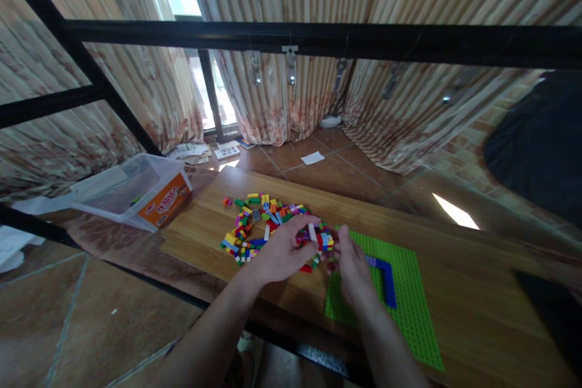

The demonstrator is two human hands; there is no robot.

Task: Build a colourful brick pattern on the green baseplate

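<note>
My left hand (288, 248) reaches over the right side of a pile of small toy bricks (245, 236). Its thumb and forefinger are curved round a white brick (312, 231), which seems pinched between their tips. Just right of that brick is a cluster of red, light blue and yellow bricks (325, 242), between my two hands. My right hand (353, 267) is beside this cluster, over the left edge of a green baseplate (411, 291); its fingertips are blurred and partly hidden. On the baseplate a row of blue bricks (389, 285) makes a corner, with purple bricks (371, 260) at its end.
A clear plastic box (122, 188) with an orange label stands left of the wooden board (473, 291). A black bar (291, 36) crosses in front of the curtains. A dark flat object (545, 309) lies at the right. Papers (313, 158) lie on the tiled floor.
</note>
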